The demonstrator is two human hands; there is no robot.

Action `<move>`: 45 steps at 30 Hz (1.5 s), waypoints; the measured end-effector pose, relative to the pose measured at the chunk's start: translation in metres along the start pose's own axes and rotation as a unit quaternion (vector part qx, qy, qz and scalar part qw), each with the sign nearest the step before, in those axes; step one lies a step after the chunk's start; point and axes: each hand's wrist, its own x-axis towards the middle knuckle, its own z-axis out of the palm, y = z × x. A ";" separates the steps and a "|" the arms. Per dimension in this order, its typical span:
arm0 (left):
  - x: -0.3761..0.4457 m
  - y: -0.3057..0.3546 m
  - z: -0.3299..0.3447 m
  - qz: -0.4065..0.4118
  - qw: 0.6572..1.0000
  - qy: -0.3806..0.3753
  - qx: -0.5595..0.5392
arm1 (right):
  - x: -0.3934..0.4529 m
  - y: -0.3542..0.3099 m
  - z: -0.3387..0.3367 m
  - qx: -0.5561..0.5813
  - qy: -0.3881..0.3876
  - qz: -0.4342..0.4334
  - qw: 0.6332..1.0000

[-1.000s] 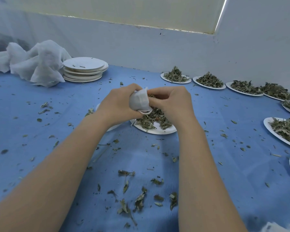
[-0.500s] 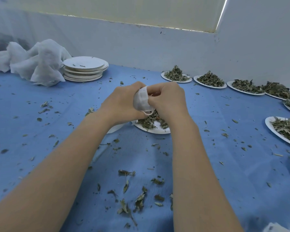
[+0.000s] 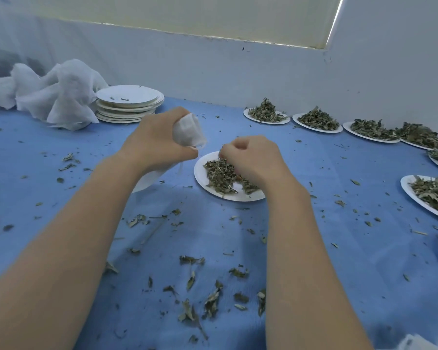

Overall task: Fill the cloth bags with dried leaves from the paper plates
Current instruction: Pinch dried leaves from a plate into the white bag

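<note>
My left hand [image 3: 154, 145] grips a small white cloth bag [image 3: 189, 131], holding it up above the blue table just left of a paper plate [image 3: 200, 173]. Dried leaves [image 3: 220, 173] lie on that plate. My right hand [image 3: 250, 157] has come down onto the leaves with its fingers curled into the pile; the fingertips are hidden behind the knuckles. Another white plate [image 3: 147, 179] shows partly under my left forearm.
Several plates heaped with dried leaves [image 3: 267, 112] run along the back right and right edge. A stack of empty paper plates [image 3: 128, 103] and a crumpled white cloth [image 3: 58, 97] sit at the back left. Loose leaf bits [image 3: 213, 299] litter the blue tablecloth [image 3: 326, 248].
My hands were together on the bag; now they have parted. My left hand carried the bag up and left, and my right hand dropped onto the leaves on the plate.
</note>
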 end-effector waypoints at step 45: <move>-0.008 0.004 0.020 0.019 0.995 -0.093 0.011 | -0.006 0.001 -0.027 -0.047 -0.078 -0.106 0.990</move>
